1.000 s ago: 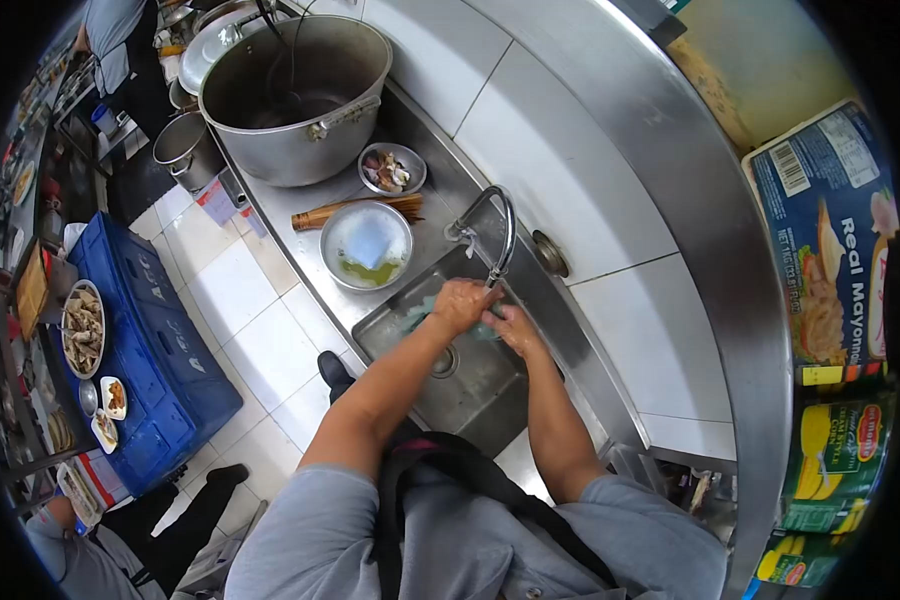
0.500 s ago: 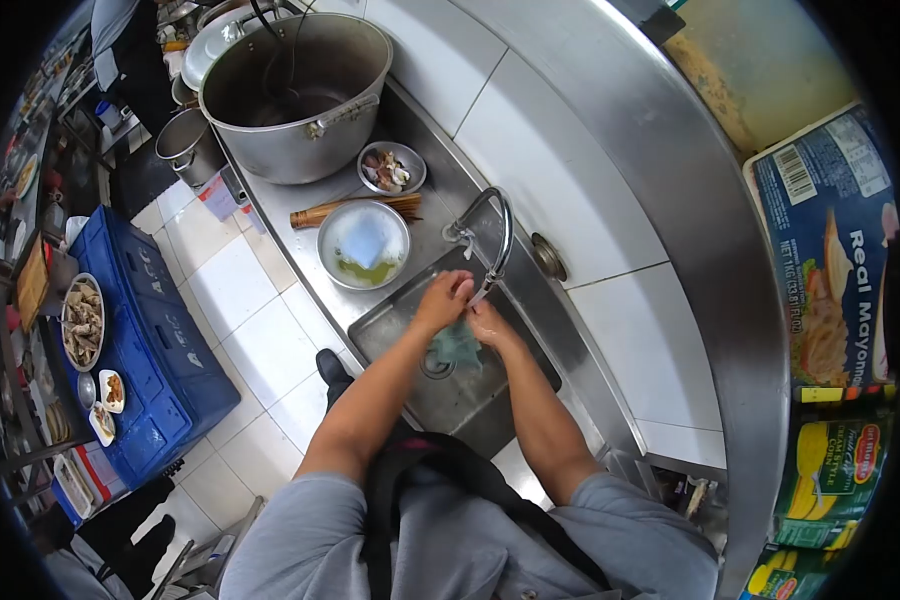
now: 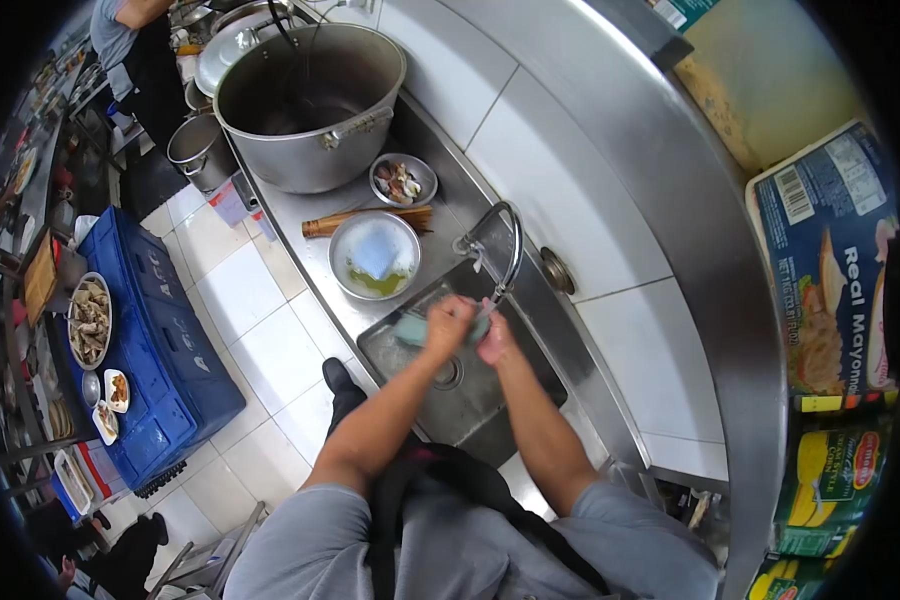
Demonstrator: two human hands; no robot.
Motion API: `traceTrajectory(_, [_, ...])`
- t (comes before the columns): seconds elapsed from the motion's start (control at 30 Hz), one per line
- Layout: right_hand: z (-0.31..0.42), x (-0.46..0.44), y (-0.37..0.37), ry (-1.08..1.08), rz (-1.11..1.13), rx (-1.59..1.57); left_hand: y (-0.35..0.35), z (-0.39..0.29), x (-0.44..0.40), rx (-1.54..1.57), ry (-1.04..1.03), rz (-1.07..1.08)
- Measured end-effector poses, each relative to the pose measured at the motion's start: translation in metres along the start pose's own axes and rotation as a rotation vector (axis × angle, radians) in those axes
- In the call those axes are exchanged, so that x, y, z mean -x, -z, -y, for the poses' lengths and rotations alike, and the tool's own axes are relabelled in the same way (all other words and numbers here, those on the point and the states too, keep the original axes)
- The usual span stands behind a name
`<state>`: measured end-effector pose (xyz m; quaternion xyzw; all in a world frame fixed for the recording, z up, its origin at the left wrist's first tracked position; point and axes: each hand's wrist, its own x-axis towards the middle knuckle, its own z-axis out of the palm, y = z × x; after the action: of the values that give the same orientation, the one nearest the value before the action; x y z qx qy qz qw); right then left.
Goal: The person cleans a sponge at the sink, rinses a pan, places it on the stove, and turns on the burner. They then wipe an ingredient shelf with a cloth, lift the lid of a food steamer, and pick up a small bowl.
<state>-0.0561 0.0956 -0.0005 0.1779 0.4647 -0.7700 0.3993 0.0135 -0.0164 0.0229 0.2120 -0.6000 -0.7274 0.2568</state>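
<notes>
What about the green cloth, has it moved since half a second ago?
Yes: the green cloth has moved up and left in view, clear of the sink drain.

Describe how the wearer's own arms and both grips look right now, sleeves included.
The left arm and right arm are bare below short, plain grey sleeves. The left grip and right grip wear no gloves; no watch or bracelet shows. Motion blur hides whether any ring is worn. Black straps run over the grey shirt.
</notes>
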Motion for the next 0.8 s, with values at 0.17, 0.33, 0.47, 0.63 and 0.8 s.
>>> traceTrajectory(0.17, [-0.054, -0.043, 0.024, -0.056, 0.558, -0.39, -0.01, -0.003, 0.005, -0.548, -0.3, 0.107])
traceTrajectory(0.33, [-0.026, -0.001, -0.022, -0.262, 0.151, -0.1, -0.005, 0.001, -0.002, -0.627, -0.025, 0.108])
traceTrajectory(0.47, [-0.03, -0.017, -0.024, -0.394, 0.038, 0.005, 0.013, 0.003, -0.017, -0.548, -0.048, -0.094])
traceTrajectory(0.63, [-0.018, -0.017, -0.018, -0.277, -0.038, 0.058, -0.005, -0.015, -0.006, -0.535, -0.111, 0.078])
traceTrajectory(0.8, [0.01, 0.023, -0.055, -0.126, 0.017, 0.184, 0.054, 0.038, -0.013, -0.516, 0.218, 0.14])
